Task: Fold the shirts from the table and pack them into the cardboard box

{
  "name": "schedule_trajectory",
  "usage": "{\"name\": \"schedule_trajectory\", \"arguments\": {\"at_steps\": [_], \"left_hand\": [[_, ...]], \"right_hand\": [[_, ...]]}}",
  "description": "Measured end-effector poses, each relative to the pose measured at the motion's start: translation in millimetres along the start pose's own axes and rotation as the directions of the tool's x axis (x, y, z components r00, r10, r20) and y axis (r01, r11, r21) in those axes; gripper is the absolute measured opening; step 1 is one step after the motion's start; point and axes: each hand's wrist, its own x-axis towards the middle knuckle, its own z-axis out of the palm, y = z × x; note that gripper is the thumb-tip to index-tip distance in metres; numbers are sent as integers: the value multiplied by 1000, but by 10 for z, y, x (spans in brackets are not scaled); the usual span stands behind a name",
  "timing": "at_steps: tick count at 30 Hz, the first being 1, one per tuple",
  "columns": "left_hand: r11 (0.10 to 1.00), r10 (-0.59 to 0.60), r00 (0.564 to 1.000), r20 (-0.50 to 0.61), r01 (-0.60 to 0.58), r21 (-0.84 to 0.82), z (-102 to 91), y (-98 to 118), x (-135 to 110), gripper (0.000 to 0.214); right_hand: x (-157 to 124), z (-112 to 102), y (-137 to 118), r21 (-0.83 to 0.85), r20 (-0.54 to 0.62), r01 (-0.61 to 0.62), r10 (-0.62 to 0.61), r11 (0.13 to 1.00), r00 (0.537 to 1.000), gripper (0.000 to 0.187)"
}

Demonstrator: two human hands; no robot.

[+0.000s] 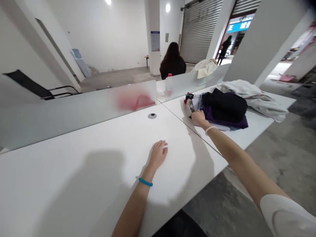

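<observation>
My left hand [158, 153] lies flat on the white desk [86, 171], fingers stretched out, holding nothing; a blue band is on that wrist. My right hand [198, 118] reaches out to the right and rests against the near edge of a stack of folded clothes [222, 107], black and purple on top. Its fingers curl onto the pile's lower layers; a white bead bracelet sits on the wrist. The stack lies on the neighbouring white desk [249, 131].
Crumpled white cloth [256, 97] lies behind the stack. Frosted dividers [74, 108] run along the desks' far edge, with a cable hole [152, 116] near them. A person with long dark hair [172, 61] sits beyond. Black chair [37, 87] at left; concrete floor [283, 154] to the right.
</observation>
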Motion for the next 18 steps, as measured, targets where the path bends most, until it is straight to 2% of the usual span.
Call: {"name": "schedule_trajectory", "arguments": {"at_steps": [3, 5, 8, 10, 12, 13, 14, 16, 18], "left_hand": [[999, -4, 1000, 3, 4, -42, 16, -43, 24, 21], [997, -8, 1000, 5, 8, -70, 29, -72, 45, 21], [993, -31, 1000, 5, 31, -112, 47, -104, 83, 21], [988, -55, 998, 3, 55, -142, 56, -117, 104, 21], [980, -84, 997, 0, 82, -179, 60, -126, 116, 20], [974, -102, 995, -1, 100, -201, 61, -131, 119, 20], [966, -124, 992, -2, 120, -228, 62, -136, 120, 21], [942, -168, 986, -4, 160, -294, 60, -148, 122, 25], [907, -198, 980, -3, 182, -380, 54, -160, 125, 33]], "right_hand": [[44, -236, 88, 116, -14, -180, 183, 977, 983, 26], [149, -510, 161, 195, -57, -260, 275, 946, 960, 30], [375, -1088, 232, 308, -167, -292, 354, 905, 920, 26], [521, -1540, 206, 376, -252, -244, 353, 894, 901, 37], [621, -1980, 105, 424, -362, -143, 312, 895, 878, 45], [649, -2176, 32, 461, -435, -48, 272, 886, 858, 51], [665, -2348, -51, 520, -517, 97, 221, 849, 827, 57], [673, -2608, -222, 573, -643, 379, 112, 727, 757, 65], [681, -2761, -375, 512, -737, 634, -81, 580, 671, 71]]}}
